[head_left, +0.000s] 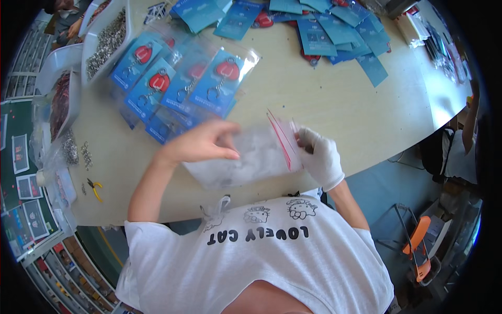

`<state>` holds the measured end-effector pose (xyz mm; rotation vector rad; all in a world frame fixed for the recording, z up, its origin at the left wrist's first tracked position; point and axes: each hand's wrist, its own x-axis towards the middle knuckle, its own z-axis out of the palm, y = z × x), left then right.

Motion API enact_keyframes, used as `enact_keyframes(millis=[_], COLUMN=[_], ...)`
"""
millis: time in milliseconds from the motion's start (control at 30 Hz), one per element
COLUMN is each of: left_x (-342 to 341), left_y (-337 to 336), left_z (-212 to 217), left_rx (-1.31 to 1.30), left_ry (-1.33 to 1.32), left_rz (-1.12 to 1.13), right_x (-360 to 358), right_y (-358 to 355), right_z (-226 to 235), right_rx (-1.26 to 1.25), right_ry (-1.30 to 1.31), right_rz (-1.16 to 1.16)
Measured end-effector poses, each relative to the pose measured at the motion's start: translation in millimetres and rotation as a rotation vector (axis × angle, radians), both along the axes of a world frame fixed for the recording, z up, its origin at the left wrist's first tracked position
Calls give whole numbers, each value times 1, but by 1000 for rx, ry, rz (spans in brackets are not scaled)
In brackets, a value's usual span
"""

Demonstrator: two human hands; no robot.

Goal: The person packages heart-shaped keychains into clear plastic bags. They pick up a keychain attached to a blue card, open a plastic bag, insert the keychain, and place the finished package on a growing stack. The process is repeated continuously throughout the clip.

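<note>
The right hand (321,157), in a white glove, has its fingers clamped on the end of a clear bag (251,159), close to the red stripes (282,138) that run across it. The left hand (201,140) is bare, its thumb and forefinger standing apart over the other end of the bag (this hand is a little blurred, so I can't tell whether the rest of its fingers touch the plastic). The bag thus lies between the two sets of fingers, above the near part of the bench (366,120).

Just beyond the left fingers, and to their left, overlap several clear-sleeved packets (149,91), each a blue card with a red key ring on it. Farther off in that direction stands a white tub (88,49) heaped with small metal parts (109,44). Well to the left of the left fingers, and nearer the body, lie yellow-handled pliers (96,191), with some loose metal bits (87,156) a little beyond them. Past the right fingers, at the far side of the bench, spreads a pile of blue cards (334,34), with red pieces (263,20) showing among them.
</note>
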<state>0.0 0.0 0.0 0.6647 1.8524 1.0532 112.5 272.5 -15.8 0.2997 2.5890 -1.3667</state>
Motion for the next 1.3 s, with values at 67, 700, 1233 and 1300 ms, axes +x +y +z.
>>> enact_keyframes(millis=[67, 700, 1233, 1300], left_x=[8, 32, -136, -130], left_y=[15, 37, 99, 99], left_z=[-12, 1, 33, 56], left_rx=[-62, 119, 733, 759], left_ry=[51, 702, 806, 721], left_rz=[14, 252, 773, 669], right_x=[1, -278, -224, -219], right_y=[-2, -4, 23, 12], right_z=[-5, -32, -1, 8], right_rx=[87, 769, -1843, -1955], right_ry=[36, 1099, 441, 336], right_rz=[36, 649, -69, -139])
